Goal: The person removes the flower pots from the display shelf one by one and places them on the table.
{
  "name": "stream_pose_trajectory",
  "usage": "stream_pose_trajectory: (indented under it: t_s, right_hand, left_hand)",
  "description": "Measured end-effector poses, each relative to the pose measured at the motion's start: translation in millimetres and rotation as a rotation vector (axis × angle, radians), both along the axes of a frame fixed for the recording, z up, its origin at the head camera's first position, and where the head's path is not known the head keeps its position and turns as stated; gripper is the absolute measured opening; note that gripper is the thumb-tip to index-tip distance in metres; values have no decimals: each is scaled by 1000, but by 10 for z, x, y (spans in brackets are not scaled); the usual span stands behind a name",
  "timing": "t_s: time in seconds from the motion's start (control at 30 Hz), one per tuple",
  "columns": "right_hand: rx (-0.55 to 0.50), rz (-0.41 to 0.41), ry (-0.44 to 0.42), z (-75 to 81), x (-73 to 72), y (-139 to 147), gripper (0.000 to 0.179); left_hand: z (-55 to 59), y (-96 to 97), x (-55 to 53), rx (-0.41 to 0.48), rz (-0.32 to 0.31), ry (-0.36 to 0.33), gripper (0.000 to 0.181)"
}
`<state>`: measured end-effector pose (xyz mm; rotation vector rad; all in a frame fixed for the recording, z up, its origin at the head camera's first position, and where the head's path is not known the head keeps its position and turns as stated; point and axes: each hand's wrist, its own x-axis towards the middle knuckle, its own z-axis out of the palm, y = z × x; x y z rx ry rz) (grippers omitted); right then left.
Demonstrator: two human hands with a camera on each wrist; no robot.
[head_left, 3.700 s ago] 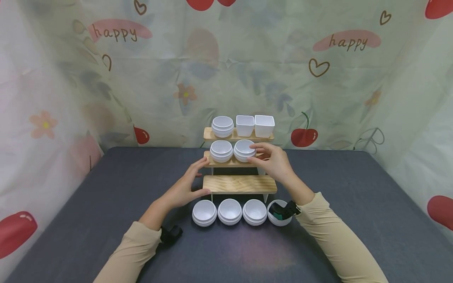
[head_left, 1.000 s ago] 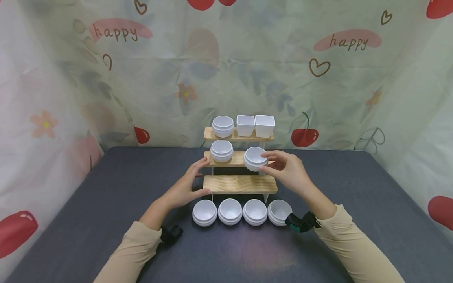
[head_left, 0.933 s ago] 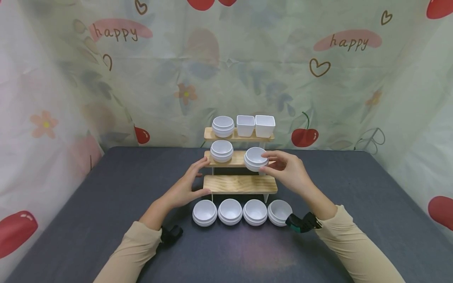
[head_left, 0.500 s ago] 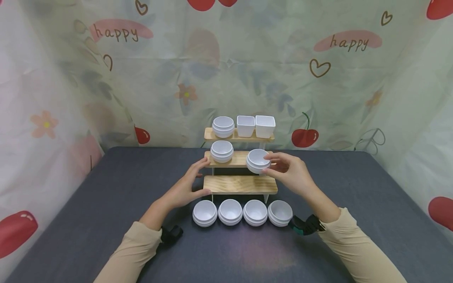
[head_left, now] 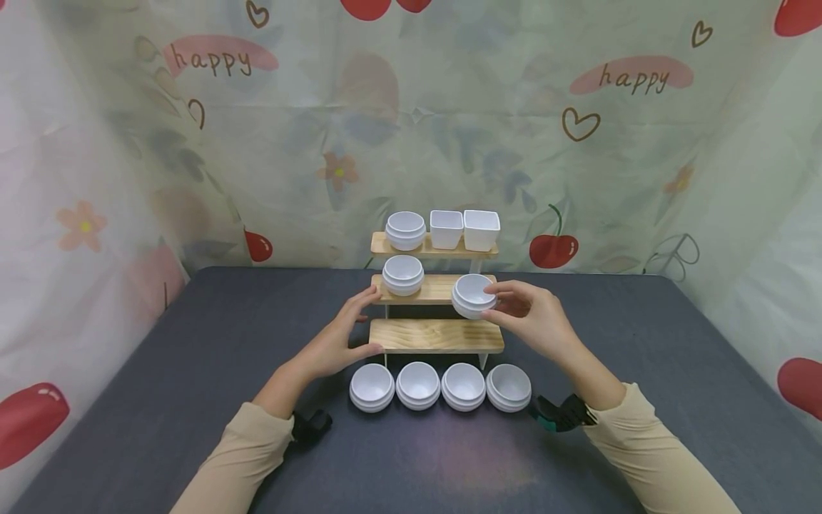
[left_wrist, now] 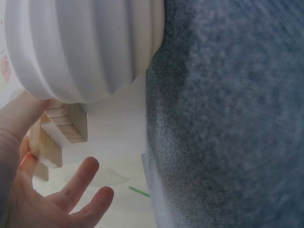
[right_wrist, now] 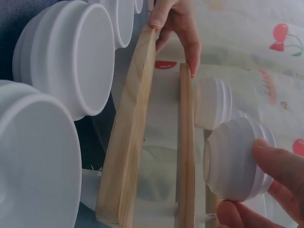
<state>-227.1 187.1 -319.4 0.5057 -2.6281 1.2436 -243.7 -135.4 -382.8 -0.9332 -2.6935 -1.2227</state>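
Note:
My right hand [head_left: 536,321] pinches a small white round bowl [head_left: 474,296] between thumb and fingers. It overlaps the right end of the middle shelf [head_left: 437,289] in the head view. In the right wrist view this bowl [right_wrist: 232,161] is tilted, its base apart from the wooden boards. My left hand [head_left: 330,343] rests against the left end of the three-tier wooden stand, thumb at the bottom shelf [head_left: 437,335] and a fingertip at the middle one. Another round bowl [head_left: 402,276] sits on the middle shelf's left part.
On the top shelf [head_left: 381,248] stand a round bowl [head_left: 405,231] and two square cups [head_left: 446,230]. Several round bowls [head_left: 417,386] line up on the dark tablecloth [head_left: 411,471] in front of the stand. A printed curtain [head_left: 411,143] hangs behind.
My right hand has drawn the bowl away from beside its neighbour on the middle shelf, rightward and toward the front. My left hand has stayed put at the stand.

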Motion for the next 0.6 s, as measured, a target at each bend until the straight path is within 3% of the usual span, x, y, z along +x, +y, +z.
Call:
stream_pose_trajectory:
  t_s: [0.6]
  right_hand:
    - [1,-12,-19,4,88,82,38]
  left_hand:
    - [-2,2,0,7,-15,9,83]
